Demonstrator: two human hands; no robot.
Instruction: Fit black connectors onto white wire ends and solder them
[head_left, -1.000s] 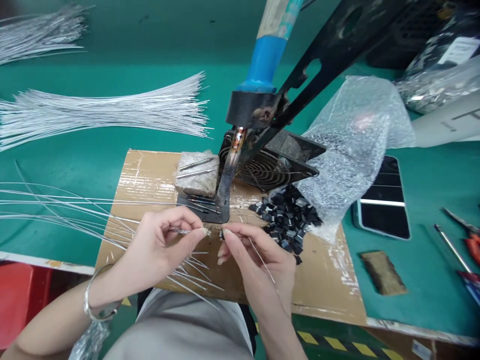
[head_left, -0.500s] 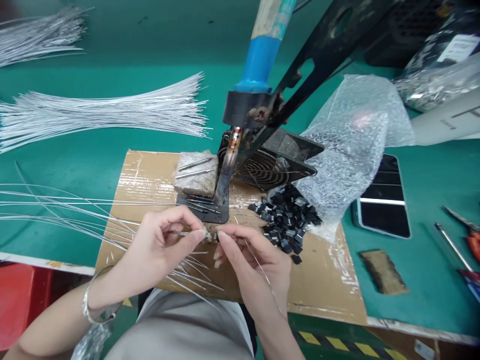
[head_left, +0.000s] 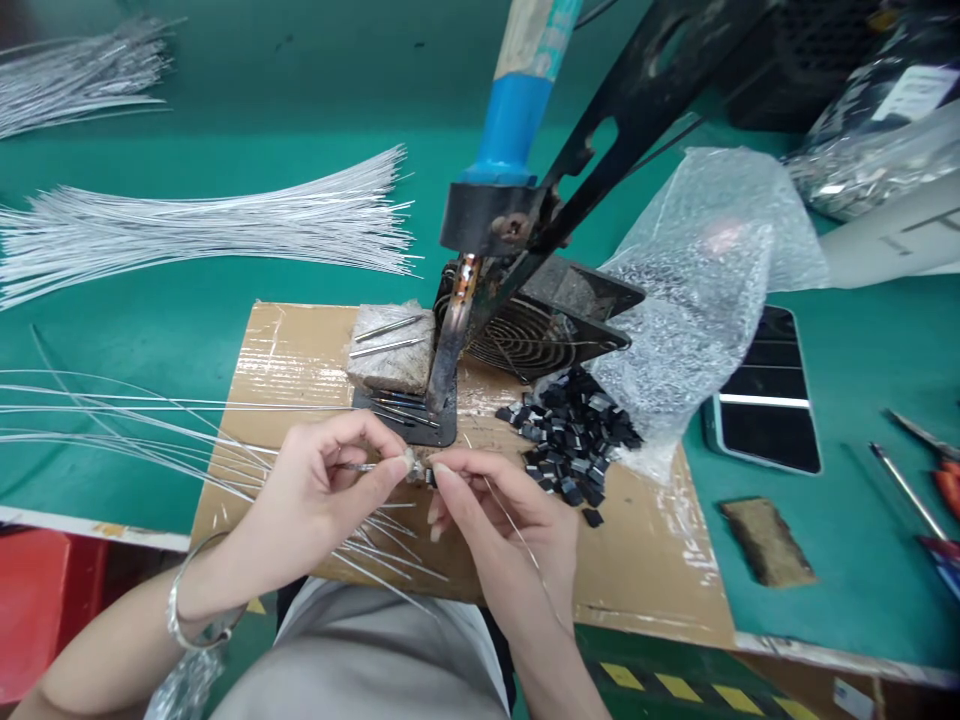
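Above cardboard (head_left: 645,570), the left hand (head_left: 322,490) is pinching a wire (head_left: 358,466), long axis pointing rightward, while the right hand (head_left: 517,530) is pinching a black piece (head_left: 430,477).

Over the cardboard (head_left: 645,570), the left hand (head_left: 322,490) pinches a thin wire (head_left: 358,466); the right hand (head_left: 517,530) grips a small black piece (head_left: 430,478), a fine strand (head_left: 529,550) crossing its fingers. On the cardboard lie a heap of black parts (head_left: 574,435) and a pale block (head_left: 391,365) bearing two metal rods. A soldering iron (head_left: 514,125) points down at it. Right of the cardboard, a phone (head_left: 769,430) and brown pad (head_left: 769,542) rest on the green surface (head_left: 862,390); beyond its far left corner, a white bundle (head_left: 202,225).
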